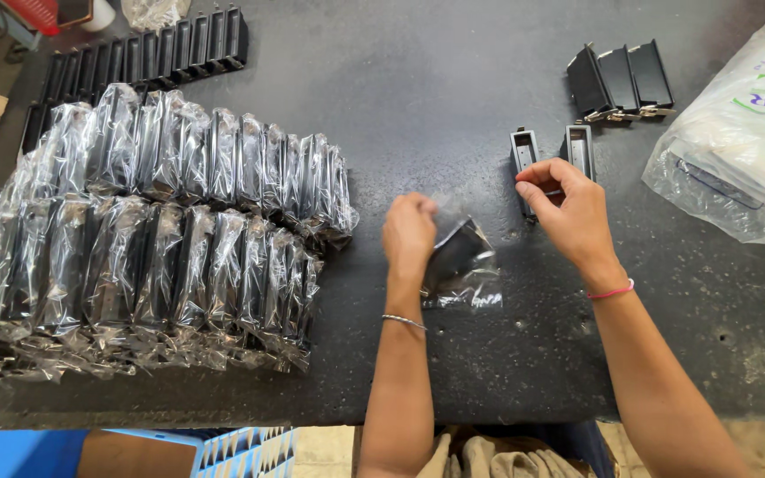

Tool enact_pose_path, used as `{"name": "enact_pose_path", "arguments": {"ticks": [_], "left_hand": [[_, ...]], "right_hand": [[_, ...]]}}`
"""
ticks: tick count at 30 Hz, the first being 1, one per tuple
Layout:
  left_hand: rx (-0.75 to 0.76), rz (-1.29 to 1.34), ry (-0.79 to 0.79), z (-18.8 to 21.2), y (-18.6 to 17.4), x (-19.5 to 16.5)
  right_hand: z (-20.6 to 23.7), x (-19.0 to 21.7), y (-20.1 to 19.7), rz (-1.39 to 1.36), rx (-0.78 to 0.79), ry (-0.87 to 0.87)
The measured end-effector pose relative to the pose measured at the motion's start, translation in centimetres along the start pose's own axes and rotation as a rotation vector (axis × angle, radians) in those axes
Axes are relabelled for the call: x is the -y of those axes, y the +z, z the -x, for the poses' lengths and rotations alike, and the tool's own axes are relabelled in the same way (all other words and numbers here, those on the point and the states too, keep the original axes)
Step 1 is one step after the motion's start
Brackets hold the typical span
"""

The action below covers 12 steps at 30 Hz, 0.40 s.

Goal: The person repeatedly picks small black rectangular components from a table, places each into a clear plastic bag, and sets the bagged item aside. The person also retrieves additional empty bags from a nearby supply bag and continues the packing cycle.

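One bagged part beside left grip, apparently.

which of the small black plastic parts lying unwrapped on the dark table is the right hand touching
The left one of the two standing parts just above the right hand; its neighbour stands apart, and the three farther back lie untouched.

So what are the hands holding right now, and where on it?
The left hand grips a clear bag with a black part by its top edge. The right hand pinches a loose black part near its lower end.
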<state>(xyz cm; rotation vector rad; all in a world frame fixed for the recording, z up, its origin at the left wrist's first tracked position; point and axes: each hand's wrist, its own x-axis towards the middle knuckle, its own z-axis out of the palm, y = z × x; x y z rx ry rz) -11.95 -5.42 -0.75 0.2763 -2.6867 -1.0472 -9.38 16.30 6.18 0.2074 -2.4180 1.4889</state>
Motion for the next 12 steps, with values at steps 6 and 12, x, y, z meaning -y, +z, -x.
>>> {"name": "enact_pose_path", "arguments": {"ticks": [6, 12], "left_hand": [[0.144, 0.341, -0.266, -0.8, -1.8, 0.5], [0.276, 0.126, -0.167, -0.4, -2.9, -1.2]], "right_hand": [[-0.1, -0.2, 0.0, 0.001, 0.009, 0.009], [0.1, -0.2, 0.1, 0.007, 0.034, -0.002]]}}
